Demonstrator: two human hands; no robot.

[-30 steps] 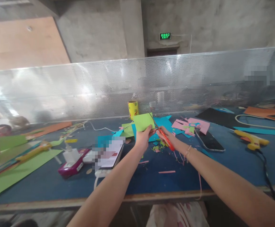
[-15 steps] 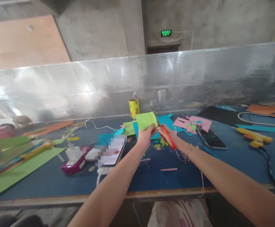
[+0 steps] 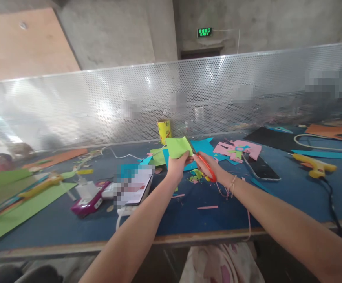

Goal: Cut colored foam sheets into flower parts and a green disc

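A piece of light green paper (image 3: pixel 178 147) is pinched in my left hand (image 3: pixel 179 165), raised above the middle of the table. My right hand (image 3: pixel 214 167) grips a pair of scissors (image 3: pixel 206 166) with red-orange handles, its blades at the paper's right edge. How far the blades are apart is too small to tell. Beneath my hands lie small green and yellow paper scraps (image 3: pixel 196 175). Blue paper (image 3: pixel 203 146) spreads behind the scissors, and cut pink paper (image 3: pixel 251 149) lies to the right.
On the right are a black phone (image 3: pixel 262 168) and a yellow glue gun (image 3: pixel 315 165). A purple power strip (image 3: pixel 90 202) and a lit-screen device (image 3: pixel 137 184) stand left. A yellow tape roll (image 3: pixel 164 131) is near the perforated metal screen (image 3: pixel 114 102). Large green paper (image 3: pixel 26 210) covers the left.
The green paper has tilted and curved a little, with the scissors still at its right edge. The whole view has shifted slightly, so things sit a bit higher and further left.
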